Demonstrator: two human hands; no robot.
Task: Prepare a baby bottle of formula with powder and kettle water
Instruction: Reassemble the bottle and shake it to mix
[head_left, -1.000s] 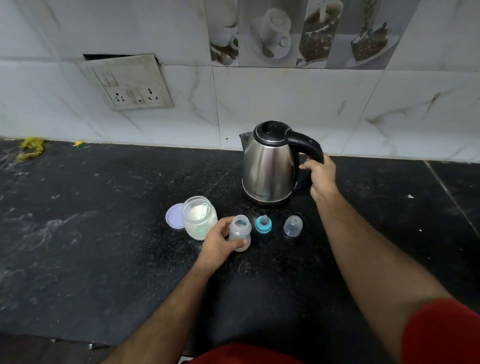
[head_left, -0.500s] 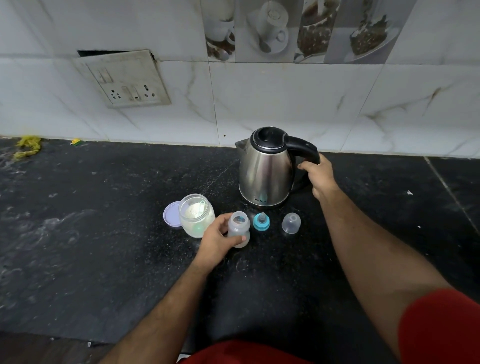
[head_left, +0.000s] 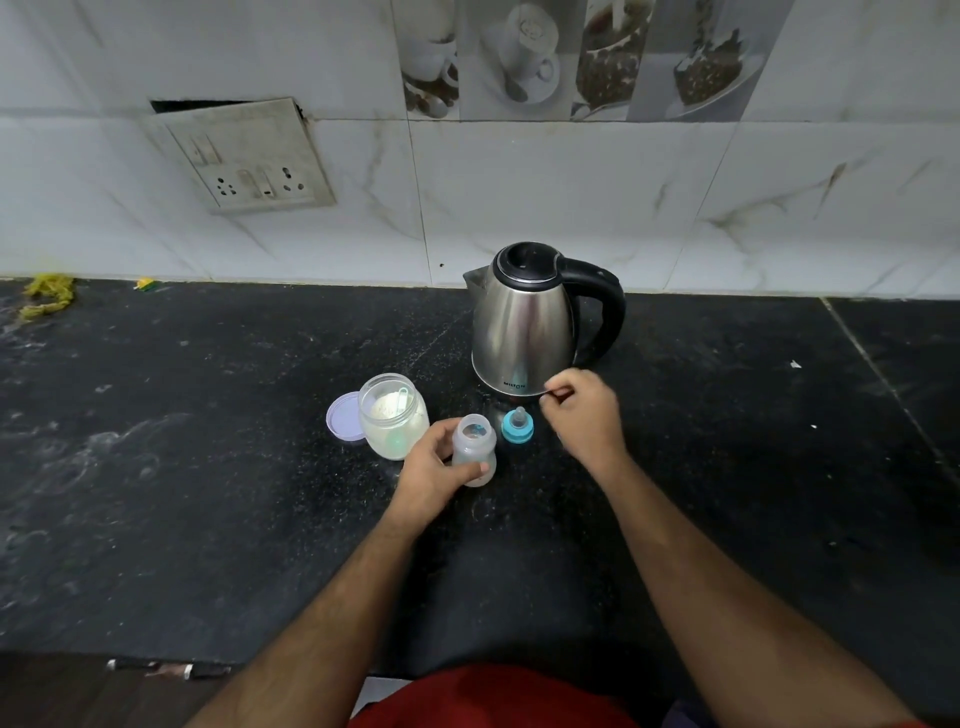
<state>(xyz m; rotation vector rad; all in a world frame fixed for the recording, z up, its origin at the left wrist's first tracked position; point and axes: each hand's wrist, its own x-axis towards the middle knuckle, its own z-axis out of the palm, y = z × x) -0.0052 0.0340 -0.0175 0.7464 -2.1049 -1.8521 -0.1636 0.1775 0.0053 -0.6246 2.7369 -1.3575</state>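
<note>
Right hand (head_left: 582, 415) blurred, hiding the clear cap.

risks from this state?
1. The open bottle stands steadied only by the left hand; a nudge could tip it.
2. The bare teat ring sits beside the right hand, easily knocked or dirtied on the dusty counter.
3. The open powder jar crowds the bottle; spills likely.

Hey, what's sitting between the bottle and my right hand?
In the head view, the blue teat ring stands on the counter between the bottle and your right hand.
</note>
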